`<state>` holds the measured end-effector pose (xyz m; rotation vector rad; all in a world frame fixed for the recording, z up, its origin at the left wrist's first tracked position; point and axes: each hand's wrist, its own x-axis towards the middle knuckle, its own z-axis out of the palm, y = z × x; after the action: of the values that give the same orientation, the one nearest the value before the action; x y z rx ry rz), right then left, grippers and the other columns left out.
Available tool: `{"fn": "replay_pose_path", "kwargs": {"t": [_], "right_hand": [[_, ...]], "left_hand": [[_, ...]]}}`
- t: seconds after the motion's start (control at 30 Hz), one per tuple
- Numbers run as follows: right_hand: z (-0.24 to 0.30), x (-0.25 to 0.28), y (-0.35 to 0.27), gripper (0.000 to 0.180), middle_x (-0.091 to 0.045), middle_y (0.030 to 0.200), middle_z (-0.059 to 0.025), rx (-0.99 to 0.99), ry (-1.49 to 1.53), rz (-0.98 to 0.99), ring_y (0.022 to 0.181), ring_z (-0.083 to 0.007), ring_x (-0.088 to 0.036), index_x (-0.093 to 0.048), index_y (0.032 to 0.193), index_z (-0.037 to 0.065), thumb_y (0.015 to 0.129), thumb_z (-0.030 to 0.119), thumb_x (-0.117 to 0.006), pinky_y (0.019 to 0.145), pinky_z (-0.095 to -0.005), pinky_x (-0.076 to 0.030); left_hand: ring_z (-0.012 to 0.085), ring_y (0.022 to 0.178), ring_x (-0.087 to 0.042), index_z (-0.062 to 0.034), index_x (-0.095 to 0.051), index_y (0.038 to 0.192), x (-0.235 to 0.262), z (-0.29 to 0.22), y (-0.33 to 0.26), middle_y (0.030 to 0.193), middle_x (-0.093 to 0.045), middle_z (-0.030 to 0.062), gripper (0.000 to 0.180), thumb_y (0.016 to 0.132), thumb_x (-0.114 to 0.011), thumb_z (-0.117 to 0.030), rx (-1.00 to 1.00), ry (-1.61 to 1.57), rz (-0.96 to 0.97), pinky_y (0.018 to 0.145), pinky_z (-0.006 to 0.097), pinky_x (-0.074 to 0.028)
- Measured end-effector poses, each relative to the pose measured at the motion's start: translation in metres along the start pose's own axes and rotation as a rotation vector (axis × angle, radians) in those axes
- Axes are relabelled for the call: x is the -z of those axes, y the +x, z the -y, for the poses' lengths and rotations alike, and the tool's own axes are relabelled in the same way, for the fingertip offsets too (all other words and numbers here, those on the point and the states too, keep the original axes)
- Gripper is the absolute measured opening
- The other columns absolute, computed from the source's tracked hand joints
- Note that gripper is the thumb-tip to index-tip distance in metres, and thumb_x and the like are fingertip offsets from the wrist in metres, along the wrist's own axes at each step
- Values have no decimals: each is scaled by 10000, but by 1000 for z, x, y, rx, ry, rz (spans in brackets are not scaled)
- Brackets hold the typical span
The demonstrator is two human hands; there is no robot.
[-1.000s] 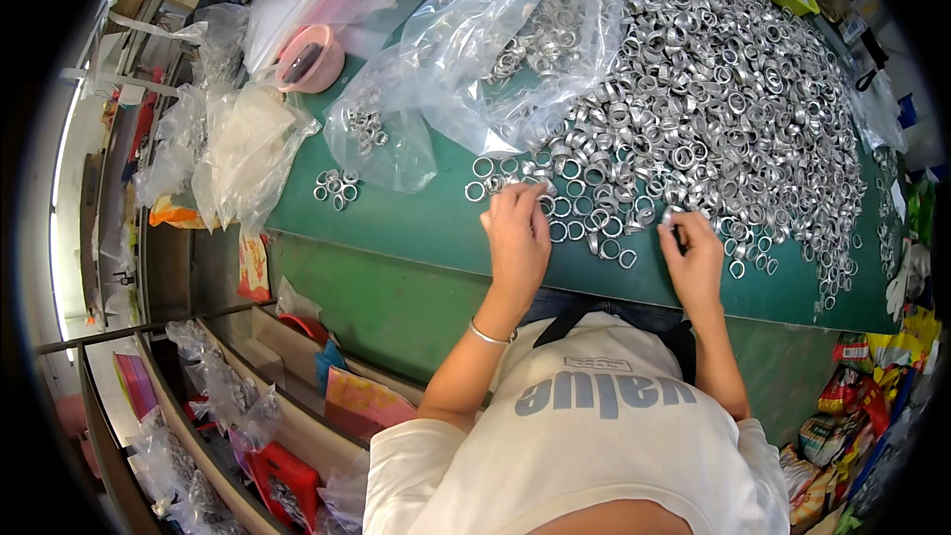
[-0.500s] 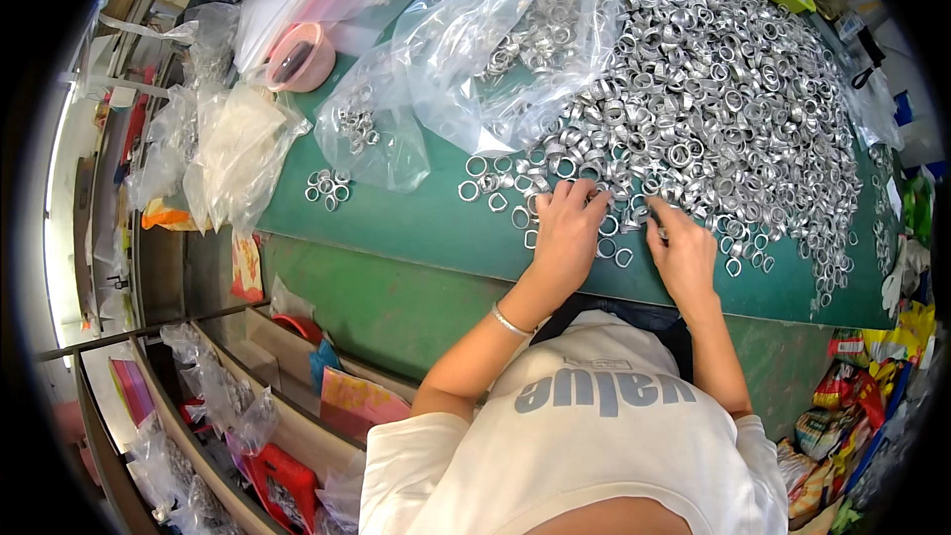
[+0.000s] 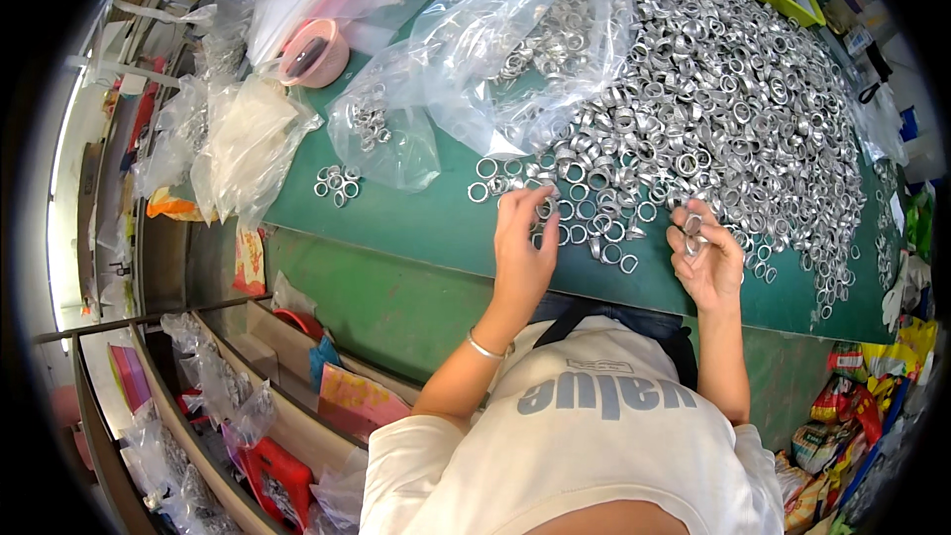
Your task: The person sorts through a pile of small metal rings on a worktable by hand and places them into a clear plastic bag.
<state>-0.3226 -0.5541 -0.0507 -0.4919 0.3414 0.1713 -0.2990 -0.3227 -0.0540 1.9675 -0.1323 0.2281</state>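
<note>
From far away I see what look like two shiny silver rings (image 3: 693, 226) held up in the right hand (image 3: 715, 274). Near the left hand (image 3: 523, 250), loose rings (image 3: 586, 209) lie mostly flat on the green table (image 3: 416, 223), some touching. They meet a big, messy pile (image 3: 758, 89) of rings.

- View on file: head, a wide fisheye, the left unit of a side-by-side pair worn on the person's head.
- Direction: steeply downward and forward; upright, unmirrored.
- Range: white shirt (image 3: 584, 446) closest to the lens, filling the lower middle; left hand (image 3: 523, 248) and right hand (image 3: 711, 263) at middle distance, near centre; the far part of the counter (image 3: 396, 223) toward the top.
- Coverage: green floor (image 3: 376, 322) below the counter's near edge, shelving (image 3: 260, 355) at lower left, packets (image 3: 842, 411) at lower right.
- Distortion: straight edges bow toward the rim; picture corners black.
</note>
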Motion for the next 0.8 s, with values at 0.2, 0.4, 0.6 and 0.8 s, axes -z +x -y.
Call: {"fn": "replay_pose_path", "kwargs": {"t": [0.2,0.4,0.6,0.8], "right_hand": [[-18,-1,5,254,-414,509,3,-223,-365,65,410,-74,-347,-571,804,37,937,233,-479,352,-204,-224],[-33,-19,13,264,-429,512,15,-59,-713,86,409,-54,-350,-592,882,-24,931,220,-503,362,-205,-241],[-40,-40,18,241,-399,541,24,-206,-645,148,397,-55,-339,-571,924,-33,931,194,-493,349,-198,-230],[-42,-38,18,213,-379,521,45,-324,-466,158,389,-31,-313,-578,902,-21,923,178,-506,338,-182,-211]], "left_hand": [[50,702,-455,-6,-568,1099,28,14,-13,922,-539,21,242,865,-507,8,463,-705,71,569,180,-376],[177,735,-510,-6,-555,1077,36,24,-13,897,-530,79,306,775,-586,34,123,138,-105,627,266,-414],[309,977,-478,-14,-528,1107,39,41,-1,1042,-490,136,377,752,-652,-41,48,488,-259,836,390,-365],[303,996,-464,-18,-490,1183,48,62,9,1096,-463,149,467,748,-656,-54,93,601,-168,808,395,-350]]}}
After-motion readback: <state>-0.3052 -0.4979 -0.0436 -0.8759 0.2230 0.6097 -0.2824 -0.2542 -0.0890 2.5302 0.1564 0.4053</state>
